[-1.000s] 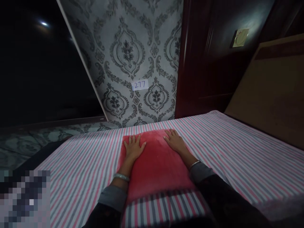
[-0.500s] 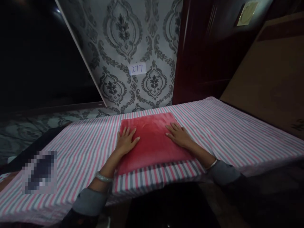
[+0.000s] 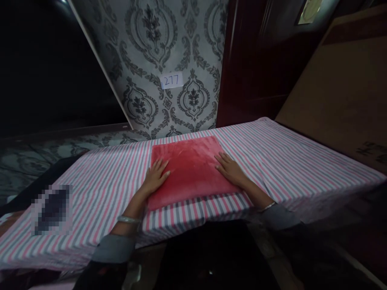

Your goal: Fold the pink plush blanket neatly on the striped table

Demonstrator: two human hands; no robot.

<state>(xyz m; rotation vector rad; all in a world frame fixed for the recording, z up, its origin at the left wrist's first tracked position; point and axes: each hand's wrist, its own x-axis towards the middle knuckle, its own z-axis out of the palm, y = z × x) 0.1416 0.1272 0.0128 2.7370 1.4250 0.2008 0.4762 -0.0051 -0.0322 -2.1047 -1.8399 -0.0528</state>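
A flat square of plush red cloth, perhaps folded or a cushion cover, lies near the front edge of a striped tablecloth. Resting on its left edge is my left hand, palm down with the fingers extended. My right hand lies flat along the opposite edge, fingers stretched out over the red surface. Neither hand grasps anything. The cloth's surface looks mostly smooth, with faint creases near its far side.
Behind the table stands a patterned wall with a paper label reading 277. A large dark screen is at the left, and a cardboard box leans at the right. A pixelated patch covers something at the table's left.
My hands have slid slightly outward toward the side edges of the red cloth. The whole view has shifted a little, so the scene sits slightly higher and to the left.
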